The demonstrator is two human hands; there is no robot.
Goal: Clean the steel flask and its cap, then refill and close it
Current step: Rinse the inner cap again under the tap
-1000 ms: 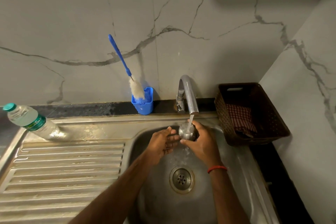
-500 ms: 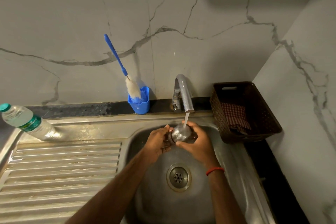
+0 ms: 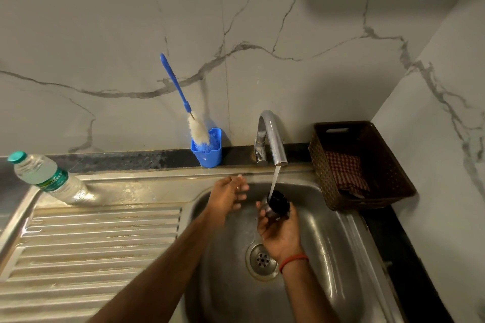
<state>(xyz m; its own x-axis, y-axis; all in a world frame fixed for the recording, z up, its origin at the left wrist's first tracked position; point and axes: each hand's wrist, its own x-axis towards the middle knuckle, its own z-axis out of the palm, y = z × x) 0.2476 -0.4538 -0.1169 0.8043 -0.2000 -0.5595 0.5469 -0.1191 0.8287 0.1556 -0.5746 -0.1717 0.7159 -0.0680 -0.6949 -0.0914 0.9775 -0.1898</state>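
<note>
1. Sink basin [image 3: 341, 249]: largest free space, bare steel around the drain [image 3: 262, 261]; plenty of room below and to the right of both hands, bounded by the rim at the back and the dark counter on the right.
2. Ribbed drainboard [image 3: 91, 244]: wide and bare, probably a fit place to set rinsed parts; raised edge on its left side.
3. Brown basket [image 3: 393, 165] with a checked cloth [image 3: 346, 170]: close against the basin's right rear corner, limiting sideways swing there.
4. Plastic water bottle [image 3: 47, 178]: capped, at the drainboard's far left corner, well apart from the hands; possibly the refill source, untouched.
5. Tap [image 3: 273, 136]: running, stream falling onto the cap; spout low over the hands, so little headroom.
6. Bottle brush [image 3: 183, 107] in a blue holder [image 3: 208, 151]: on the ledge, unused now.
7. Right hand [image 3: 280, 231]: fingers curled around the flask cap [image 3: 278, 203], dark inside tilted up under the stream.
8. Left hand [image 3: 231, 194]: fingers spread, holding nothing, just left of the stream.
9. Progress, judged: cap rinse under way; steel flask itself not in sight, so its cleaning cannot be judged; refilling and closing apparently all still ahead.
</note>
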